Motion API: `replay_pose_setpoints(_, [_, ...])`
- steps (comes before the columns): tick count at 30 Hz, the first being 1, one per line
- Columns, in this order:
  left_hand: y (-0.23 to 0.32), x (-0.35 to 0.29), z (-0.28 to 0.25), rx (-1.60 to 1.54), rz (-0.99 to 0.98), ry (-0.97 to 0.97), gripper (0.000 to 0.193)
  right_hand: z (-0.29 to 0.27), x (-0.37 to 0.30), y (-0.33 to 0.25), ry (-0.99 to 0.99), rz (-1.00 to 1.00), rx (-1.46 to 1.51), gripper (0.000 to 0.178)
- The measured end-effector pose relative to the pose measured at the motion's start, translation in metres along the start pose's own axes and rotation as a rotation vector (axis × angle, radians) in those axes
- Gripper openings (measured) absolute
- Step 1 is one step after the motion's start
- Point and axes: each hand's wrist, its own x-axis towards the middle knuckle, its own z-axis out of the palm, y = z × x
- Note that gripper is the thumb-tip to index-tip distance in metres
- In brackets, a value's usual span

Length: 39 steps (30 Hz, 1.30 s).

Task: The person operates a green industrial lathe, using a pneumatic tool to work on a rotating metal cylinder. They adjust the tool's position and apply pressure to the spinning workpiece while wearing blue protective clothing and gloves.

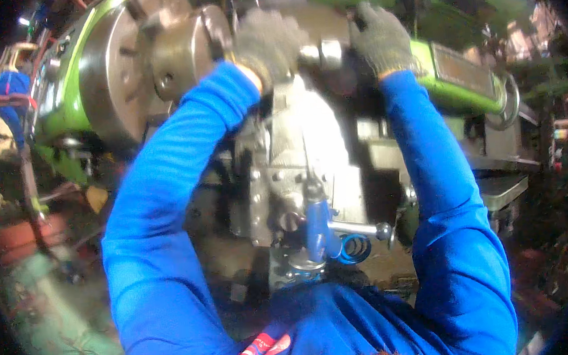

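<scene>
My left hand (270, 45), in a grey knit glove, reaches past the lathe chuck (109, 74) to the right side of a round metal workpiece (178, 59). Its fingers are smeared and partly hidden, so I cannot tell whether they hold anything. In a matching glove, my right hand (382, 38) is at the left end of the green tailstock (453, 74). Its fingers curl away from me, and what they close on is hidden. A shiny metal cylinder (330, 54) sits between the two hands.
Below my hands stands the metal tool carriage (302, 156), with a blue air gun (317, 231), a coiled blue hose (355, 247) and a ball-ended lever (361, 227) nearest me. A handwheel (510, 99) ends the tailstock. At the right is a metal tray (505, 191).
</scene>
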Motion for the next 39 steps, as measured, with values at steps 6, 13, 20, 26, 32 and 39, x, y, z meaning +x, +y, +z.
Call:
replay_pose_setpoints(6, [0.009, 0.021, -0.018, 0.214, -0.004, -0.318, 0.017, -0.010, -0.003, 0.000, -0.004, 0.061, 0.036, 0.029])
replay_pose_setpoints(13, [0.004, 0.026, -0.022, 0.177, -0.006, -0.416, 0.024, -0.004, -0.003, 0.004, 0.059, 0.039, 0.115, 0.030])
replay_pose_setpoints(20, [-0.009, 0.023, -0.009, 0.121, 0.011, -0.405, 0.029, -0.010, -0.004, 0.003, 0.059, 0.027, 0.093, 0.027])
replay_pose_setpoints(26, [-0.011, 0.019, 0.001, 0.117, 0.106, -0.182, 0.028, -0.013, -0.004, 0.000, 0.008, 0.032, 0.081, 0.026])
replay_pose_setpoints(32, [-0.001, 0.012, -0.009, 0.016, 0.010, -0.114, 0.032, -0.011, -0.006, 0.000, 0.037, 0.033, 0.068, 0.027])
replay_pose_setpoints(39, [-0.003, 0.018, -0.006, 0.069, 0.020, -0.266, 0.031, -0.013, -0.005, -0.001, -0.007, 0.060, 0.087, 0.027])
